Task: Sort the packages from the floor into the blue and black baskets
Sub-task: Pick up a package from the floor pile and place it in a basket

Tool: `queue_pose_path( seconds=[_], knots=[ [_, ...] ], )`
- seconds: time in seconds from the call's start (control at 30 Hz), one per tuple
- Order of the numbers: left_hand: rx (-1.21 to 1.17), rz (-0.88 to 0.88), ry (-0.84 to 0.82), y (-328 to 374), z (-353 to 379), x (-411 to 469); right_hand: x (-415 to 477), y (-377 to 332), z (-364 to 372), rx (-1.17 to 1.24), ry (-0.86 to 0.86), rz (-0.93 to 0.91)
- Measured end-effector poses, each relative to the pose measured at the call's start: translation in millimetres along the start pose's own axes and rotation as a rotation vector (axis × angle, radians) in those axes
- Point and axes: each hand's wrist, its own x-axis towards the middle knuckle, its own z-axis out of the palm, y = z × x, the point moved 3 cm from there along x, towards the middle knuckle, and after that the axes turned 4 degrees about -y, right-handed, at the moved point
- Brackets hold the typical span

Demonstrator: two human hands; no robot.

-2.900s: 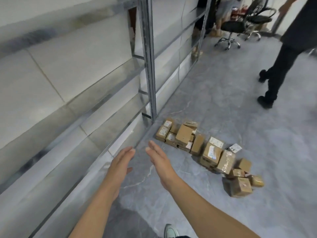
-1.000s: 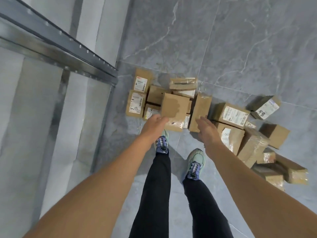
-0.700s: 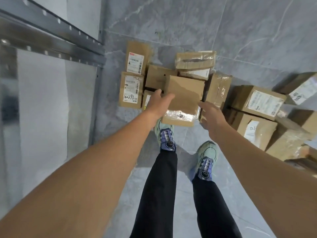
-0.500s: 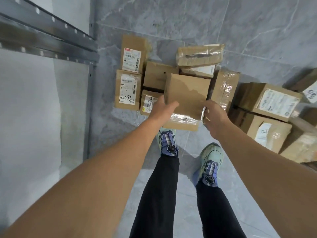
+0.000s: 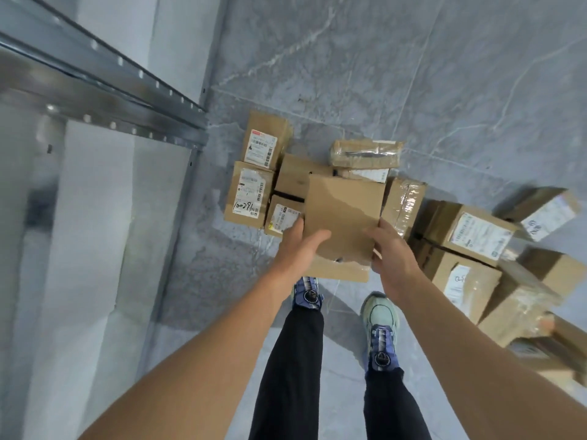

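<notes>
A: What is at far left?
B: A metal rack [image 5: 95, 100], grey, w/ holes along its beam, and a white shelf board [image 5: 79, 249] under it. Its post stands on the grey tiled floor [image 5: 349, 58].
A: And next to the post?
B: There the pile of cardboard pkgs begins. First come two boxes that touch, one behind the other. The far labelled box [image 5: 263, 141] has a red strip on its label. The near labelled box [image 5: 249, 195] has a handwritten number. Just right of them is a small labelled box [image 5: 282, 215], and behind it a brown box [image 5: 295, 177] w/o visible label.
A: Where is the plain box?
B: The plain box [image 5: 343, 214] is in the middle, over the pile, between both hands. The left hand [image 5: 298, 249] grips its near-left corner, thumb on the top face, a finger along the left edge. The right hand [image 5: 390, 249] grips the near-right corner, thumb on top, fingers round the side. If it is fully off the pile, I cannot tell.
A: Behind and below it?
B: Behind is a flat taped pkg [image 5: 365, 153], lying across. Below the hands are the person's two shoes [image 5: 379, 331] and black trouser legs.
A: The right side?
B: A taped box [image 5: 403, 204] is just beside the plain box. Then come two bigger boxes [image 5: 470, 233] w/ white labels, touching. At far right there are more boxes, some tilted, partly blurred.
</notes>
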Motion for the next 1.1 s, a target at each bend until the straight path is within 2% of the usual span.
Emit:
queue_pose_path(
  seconds=[0.17, 0.53, 0.83, 1.1],
  knots=[
    [-0.122, 0.124, 0.077, 49, 0, -93, -85, -55, 3, -0.068, -0.077, -0.082],
    [-0.295, 0.507, 0.234, 132, 16, -327, -311, -196, 19, -0.274, -0.222, -0.48],
    [-0.435, 0.698, 0.452, 109, 11, -498, -475, -228, 66, -0.471, -0.429, -0.689],
    [-0.556, 0.817, 0.673, 14, -17, -617, -579, -167, 150, -0.648, -0.664, -0.787]
  ],
)
